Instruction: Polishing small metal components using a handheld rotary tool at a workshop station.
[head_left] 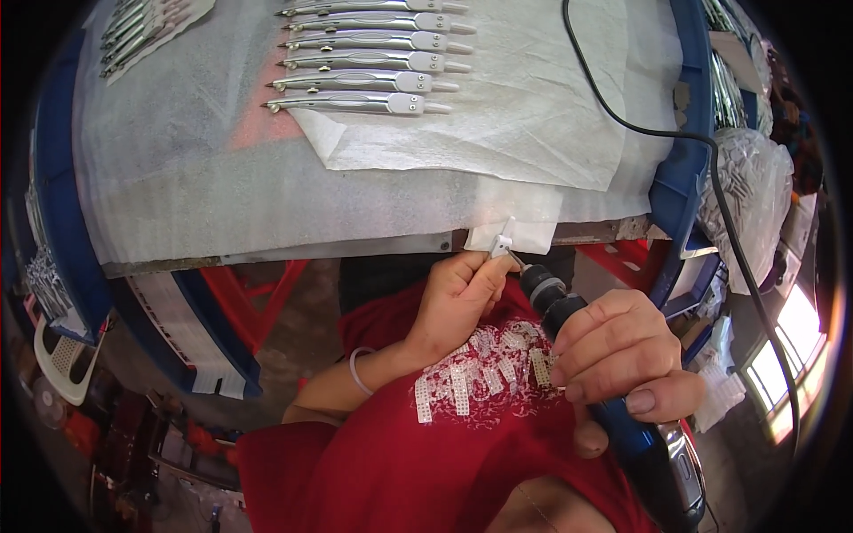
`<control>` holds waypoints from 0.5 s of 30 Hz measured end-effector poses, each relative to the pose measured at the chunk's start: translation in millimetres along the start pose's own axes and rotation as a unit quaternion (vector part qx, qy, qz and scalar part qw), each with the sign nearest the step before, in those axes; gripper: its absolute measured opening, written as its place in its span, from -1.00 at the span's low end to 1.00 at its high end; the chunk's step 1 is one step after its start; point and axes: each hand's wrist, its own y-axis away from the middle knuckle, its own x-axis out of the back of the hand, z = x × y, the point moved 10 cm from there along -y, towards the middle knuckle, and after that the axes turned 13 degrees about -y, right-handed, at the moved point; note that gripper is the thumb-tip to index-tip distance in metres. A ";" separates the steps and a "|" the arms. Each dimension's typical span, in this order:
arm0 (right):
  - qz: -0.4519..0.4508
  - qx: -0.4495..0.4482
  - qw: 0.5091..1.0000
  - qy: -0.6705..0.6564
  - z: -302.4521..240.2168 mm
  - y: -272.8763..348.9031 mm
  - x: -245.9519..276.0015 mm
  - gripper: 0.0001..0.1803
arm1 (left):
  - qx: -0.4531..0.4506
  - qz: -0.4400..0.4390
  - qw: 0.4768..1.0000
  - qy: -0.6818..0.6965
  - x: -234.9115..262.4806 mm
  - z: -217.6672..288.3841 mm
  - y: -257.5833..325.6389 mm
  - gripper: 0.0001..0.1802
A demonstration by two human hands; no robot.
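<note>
My left hand [455,298] pinches a drawing compass near the table's front edge. Only the compass's pale hinge head [502,245] and thin handle stick out past the fingertips; its legs are hidden in the hand. Wrapped in my right hand [626,355] is a black and blue electric screwdriver [638,449]. Its chuck [544,286] points up and left, and the thin bit reaches the compass's hinge head; whether it sits in a screw cannot be made out. Beyond my hands, several silver compasses [360,102] lie in a row on white sheeting.
More compasses [147,31] lie at the far left. A black cable [613,111] crosses the table's right side and hangs down. Blue bins [58,204] flank the table. A plastic bag of metal parts [746,191] stands at the right, and red stool legs [258,298] show below.
</note>
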 end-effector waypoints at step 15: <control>0.047 -0.013 0.997 -0.060 6.8 -1.9 -0.6 -0.69 | -0.010 0.015 1.000 -0.021 2.7 1.3 -1.3 -0.76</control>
